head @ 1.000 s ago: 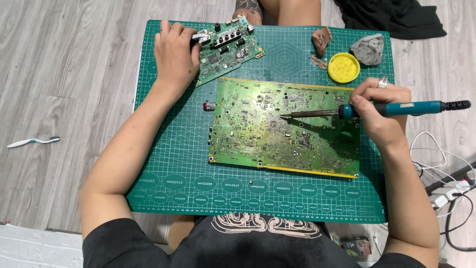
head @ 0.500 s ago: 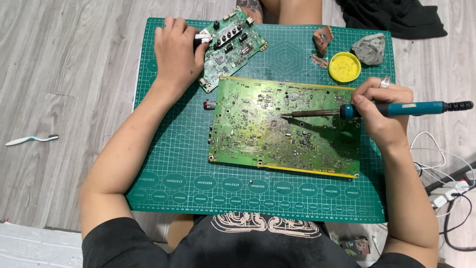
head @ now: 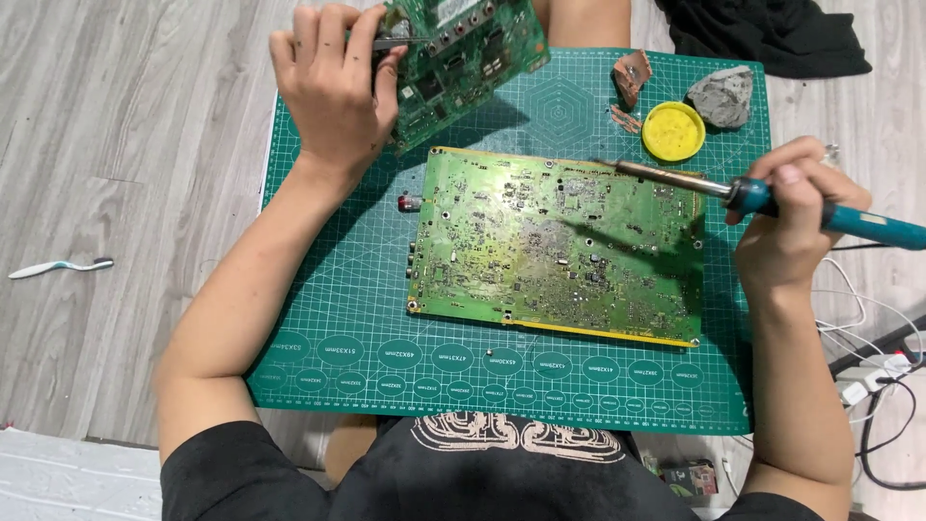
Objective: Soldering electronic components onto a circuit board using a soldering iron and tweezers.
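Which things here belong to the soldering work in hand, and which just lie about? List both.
In hand:
left hand holding small circuit board
right hand holding soldering iron
large circuit board
green cutting mat

Lying about:
toothbrush
black cloth
yellow tin
grey lump
cables

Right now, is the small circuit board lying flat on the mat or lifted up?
Lifted. The left hand grips the small circuit board tilted, its near edge raised off the green cutting mat.
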